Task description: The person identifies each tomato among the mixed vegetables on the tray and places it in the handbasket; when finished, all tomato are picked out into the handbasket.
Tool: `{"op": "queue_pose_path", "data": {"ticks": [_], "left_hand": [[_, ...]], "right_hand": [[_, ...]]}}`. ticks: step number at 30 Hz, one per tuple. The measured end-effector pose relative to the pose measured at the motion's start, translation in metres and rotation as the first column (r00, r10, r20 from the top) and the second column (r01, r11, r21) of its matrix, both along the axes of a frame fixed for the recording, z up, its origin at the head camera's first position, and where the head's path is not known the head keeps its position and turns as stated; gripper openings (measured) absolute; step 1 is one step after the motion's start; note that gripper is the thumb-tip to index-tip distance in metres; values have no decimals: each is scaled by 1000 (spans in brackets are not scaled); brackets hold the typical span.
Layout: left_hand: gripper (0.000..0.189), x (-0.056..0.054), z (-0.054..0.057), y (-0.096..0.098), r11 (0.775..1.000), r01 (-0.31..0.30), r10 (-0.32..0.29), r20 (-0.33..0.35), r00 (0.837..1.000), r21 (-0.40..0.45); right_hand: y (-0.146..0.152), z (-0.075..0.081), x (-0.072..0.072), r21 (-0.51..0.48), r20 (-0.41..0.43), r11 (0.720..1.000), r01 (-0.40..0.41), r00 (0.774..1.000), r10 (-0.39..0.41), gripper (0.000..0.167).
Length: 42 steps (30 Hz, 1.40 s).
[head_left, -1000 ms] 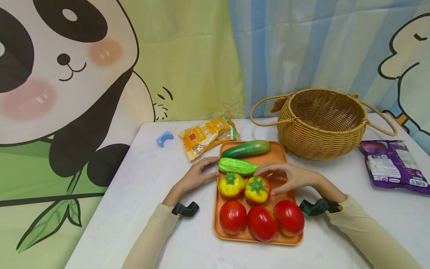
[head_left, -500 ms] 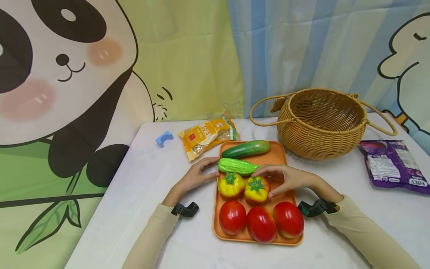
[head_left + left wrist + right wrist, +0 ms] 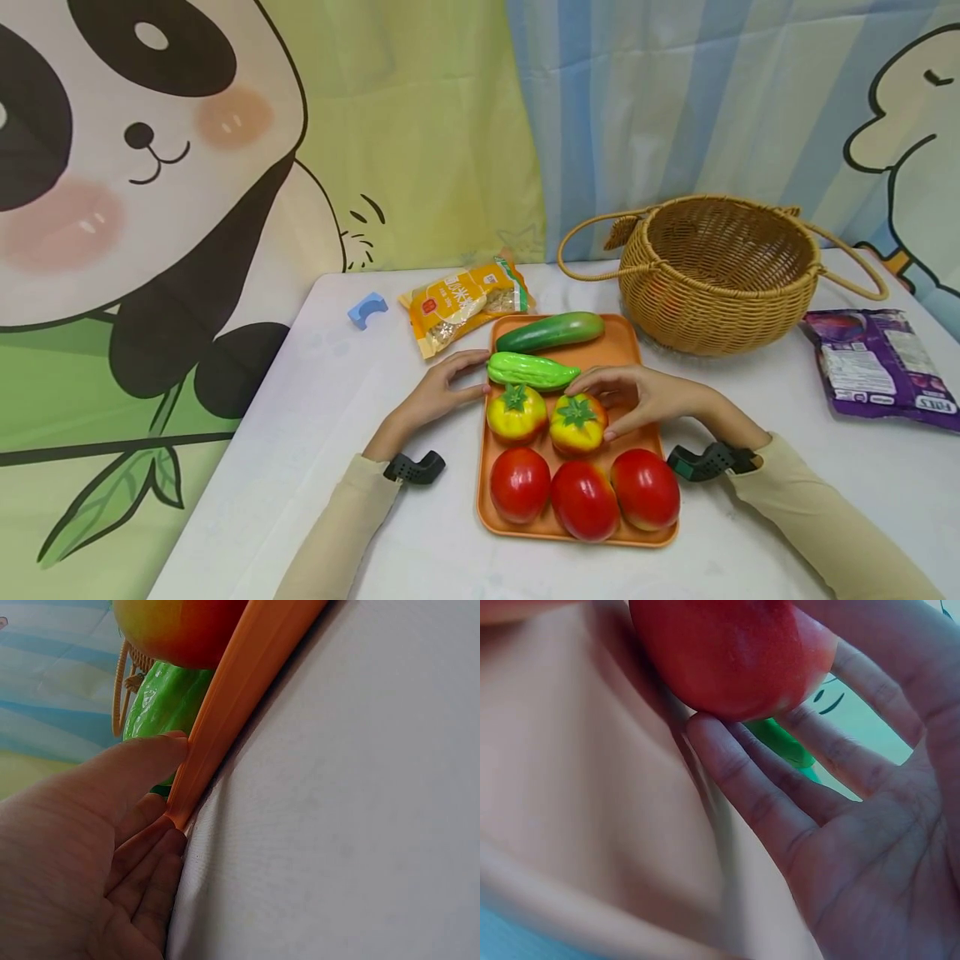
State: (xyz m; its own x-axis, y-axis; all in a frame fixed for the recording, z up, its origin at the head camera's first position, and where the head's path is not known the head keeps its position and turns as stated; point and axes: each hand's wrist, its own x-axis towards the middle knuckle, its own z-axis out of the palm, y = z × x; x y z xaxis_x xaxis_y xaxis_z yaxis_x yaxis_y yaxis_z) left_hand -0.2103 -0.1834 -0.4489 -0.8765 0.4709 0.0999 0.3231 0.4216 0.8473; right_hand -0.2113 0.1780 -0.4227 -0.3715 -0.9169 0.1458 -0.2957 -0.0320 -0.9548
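On the orange tray lie two yellow-and-red tomatoes with green leafy tops. My right hand holds the right tomato by its far and right sides, thumb nearest me. The right wrist view shows its red underside against my fingers. The left tomato sits beside it. My left hand rests at the tray's left edge, its thumb on the tray wall and its fingers at the corner. A bumpy light green bitter melon and a dark green cucumber lie behind the tomatoes.
Three round red fruits, one of them the middle fruit, fill the tray's near end. Behind stands a wicker basket with its handles spread. A purple packet, a yellow food bag and a blue arched block lie on the white table.
The right hand and the tomato in its fingers shift very slightly left, then back right. The left hand stays at the tray's edge.
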Motion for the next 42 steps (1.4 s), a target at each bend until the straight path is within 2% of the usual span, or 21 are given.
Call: {"op": "queue_pose_path", "data": {"ticks": [5, 16, 30, 42], "left_hand": [[53, 0, 0, 0, 1000, -1, 1, -3, 1000, -6], [54, 1, 0, 1, 1000, -6, 6, -4, 1000, 4], [53, 2, -1, 1, 1000, -9, 9, -2, 1000, -21], [53, 1, 0, 0, 1000, 1, -1, -4, 1000, -7]], "right_hand": [[1, 2, 0, -10, -4, 1000, 5, 1000, -5, 58], [10, 14, 2, -37, -83, 998, 47, 995, -49, 57], [27, 32, 0, -83, -191, 990, 111, 974, -125, 60], [41, 45, -1, -114, -182, 984, 135, 971, -154, 63]]}}
